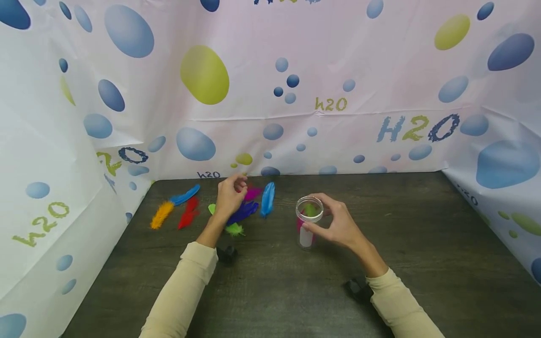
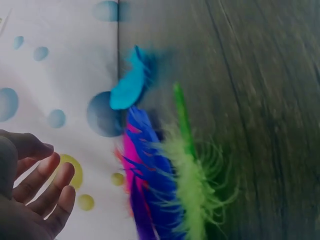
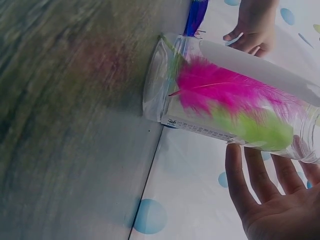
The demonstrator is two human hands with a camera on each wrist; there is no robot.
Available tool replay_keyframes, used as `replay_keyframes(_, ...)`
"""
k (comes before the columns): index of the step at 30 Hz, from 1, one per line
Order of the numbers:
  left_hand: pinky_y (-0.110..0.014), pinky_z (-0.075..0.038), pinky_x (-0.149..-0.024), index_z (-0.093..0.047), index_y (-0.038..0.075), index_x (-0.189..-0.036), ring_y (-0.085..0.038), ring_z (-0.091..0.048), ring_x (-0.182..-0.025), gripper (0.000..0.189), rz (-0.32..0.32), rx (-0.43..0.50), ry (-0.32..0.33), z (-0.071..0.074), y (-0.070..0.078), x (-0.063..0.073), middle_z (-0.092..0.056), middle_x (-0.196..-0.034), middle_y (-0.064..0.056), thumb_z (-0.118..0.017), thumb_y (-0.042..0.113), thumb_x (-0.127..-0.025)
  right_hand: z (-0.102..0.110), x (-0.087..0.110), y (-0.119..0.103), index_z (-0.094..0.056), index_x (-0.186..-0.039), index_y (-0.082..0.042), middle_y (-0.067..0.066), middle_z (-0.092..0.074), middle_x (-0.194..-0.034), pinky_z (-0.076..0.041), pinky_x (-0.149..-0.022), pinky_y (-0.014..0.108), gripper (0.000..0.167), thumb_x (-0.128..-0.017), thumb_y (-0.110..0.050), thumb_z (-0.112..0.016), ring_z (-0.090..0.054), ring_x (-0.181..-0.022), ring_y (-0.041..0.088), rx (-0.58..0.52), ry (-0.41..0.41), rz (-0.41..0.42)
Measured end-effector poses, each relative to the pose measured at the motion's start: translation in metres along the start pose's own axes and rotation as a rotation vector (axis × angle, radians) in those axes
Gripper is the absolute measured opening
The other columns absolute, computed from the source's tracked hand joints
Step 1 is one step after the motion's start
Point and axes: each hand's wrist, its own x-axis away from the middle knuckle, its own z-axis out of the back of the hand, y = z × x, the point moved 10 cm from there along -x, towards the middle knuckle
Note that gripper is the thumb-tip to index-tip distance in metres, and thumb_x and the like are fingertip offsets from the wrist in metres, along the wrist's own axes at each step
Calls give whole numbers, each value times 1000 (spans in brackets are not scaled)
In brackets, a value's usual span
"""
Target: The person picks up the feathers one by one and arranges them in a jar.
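My left hand (image 1: 230, 195) hovers over a group of feathers, its fingers loosely bent with nothing visible between them. Beneath and beside it lie a dark blue feather (image 1: 244, 212), a magenta feather (image 1: 252, 193) and a lime green feather (image 1: 235, 229). To its right is a light blue feather (image 1: 267, 199). My right hand (image 1: 338, 223) grips a clear jar (image 1: 306, 237) standing upright on the table, thumb at the near side and fingers behind. The jar's mouth is uncovered. Inside the jar, the right wrist view shows a pink feather (image 3: 215, 85) and a green feather (image 3: 265, 130).
Farther left on the dark wooden table (image 1: 270, 291) lie an orange feather (image 1: 161, 216), a blue feather (image 1: 184, 195) and a red feather (image 1: 188, 212). A white sheet (image 1: 262, 94) with blue and green spots closes off the back and both sides.
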Motion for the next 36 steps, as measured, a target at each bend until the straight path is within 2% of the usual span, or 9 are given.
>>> replay_keyframes(4,-48,-57,-81,-70,-6,-114,-32,-68,-87,23,55,-109,-65,-12,-13,-5,-71,-96,-17,-68,-5,-91,1,0,2,-63,-131,-2,13,-72,-120,-62,-82,41,55,-81,-15,-83,-69,-105,30,7,3,0)
replay_keyframes(7,-48,-57,-83,-71,-2,-113,-30,-68,-89,22,74,-186,-112,-21,-19,-7,-73,-98,-14,-69,-4,-91,1,0,4,-63,-131,-2,13,-72,-120,-61,-82,41,55,-82,-16,-83,-69,-104,30,6,0,-2)
replay_keyframes(14,-49,-58,-87,-71,-2,-114,-32,-72,-95,25,12,-311,-185,-41,-17,-14,-75,-101,-15,-66,-6,-90,1,0,3,-63,-132,-2,13,-72,-121,-61,-81,42,55,-82,-15,-82,-69,-106,30,0,-1,-8)
replay_keyframes(19,-49,-59,-87,-71,-3,-116,-35,-73,-95,29,3,-389,-198,-50,-17,-18,-76,-102,-15,-65,-6,-88,0,0,5,-63,-131,-2,15,-72,-121,-61,-81,40,55,-82,-17,-83,-69,-105,30,-1,-5,-3)
replay_keyframes(26,-49,-59,-88,-71,-4,-117,-36,-73,-96,31,9,-450,-222,-59,-19,-21,-76,-101,-15,-66,-7,-87,0,-1,3,-63,-131,-2,19,-71,-120,-61,-81,39,55,-82,-17,-83,-69,-105,30,-13,-9,-3)
replay_keyframes(35,-49,-59,-80,-71,-4,-110,-34,-71,-85,26,26,-481,-253,-67,-22,-25,-73,-89,-15,-68,-9,-84,1,-2,5,-62,-131,-2,19,-71,-120,-62,-82,38,56,-81,-17,-83,-70,-104,30,-15,-6,7)
replay_keyframes(36,-49,-59,-78,-71,-3,-109,-33,-71,-83,26,13,-485,-248,-69,-26,-28,-72,-88,-14,-68,-8,-84,2,-2,5,-62,-131,-2,20,-71,-120,-62,-82,38,56,-81,-17,-83,-70,-104,30,-14,-6,7)
